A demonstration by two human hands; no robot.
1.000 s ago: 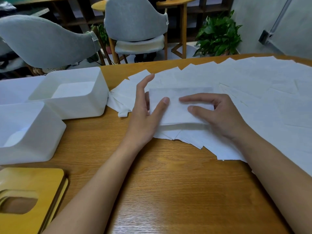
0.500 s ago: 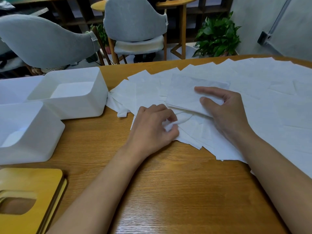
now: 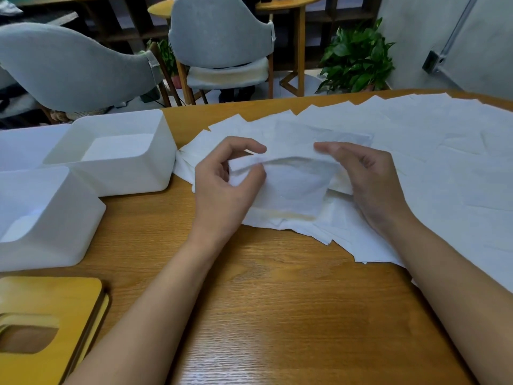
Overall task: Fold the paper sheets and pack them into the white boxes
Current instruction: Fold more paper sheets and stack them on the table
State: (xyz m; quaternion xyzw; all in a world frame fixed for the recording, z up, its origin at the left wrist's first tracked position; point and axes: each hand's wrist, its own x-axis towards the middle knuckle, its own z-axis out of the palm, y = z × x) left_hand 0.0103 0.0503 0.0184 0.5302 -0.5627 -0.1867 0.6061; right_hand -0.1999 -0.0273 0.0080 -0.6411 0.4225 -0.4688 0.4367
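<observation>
A thin white paper sheet [image 3: 297, 182] is lifted off the pile, bent over along its top edge. My left hand [image 3: 224, 187] pinches its left end between thumb and fingers. My right hand [image 3: 366, 179] holds its right end, fingers over the fold. Beneath lies a wide spread of white paper sheets [image 3: 416, 151] across the table's right side. Two open white boxes stand at the left: the far white box [image 3: 155, 168] and the near white box [image 3: 69, 234], each with white sheets inside.
Wooden lids [image 3: 47, 323] with an oval slot lie stacked at the front left. The wooden table [image 3: 277, 301] shows bare in front of me. Grey chairs [image 3: 219, 31] and a potted plant [image 3: 358, 56] stand beyond the far edge.
Both hands went from pressing a folded sheet flat to picking a sheet up. The left hand curled and pinched its left end; the right hand closed on the right end and raised it.
</observation>
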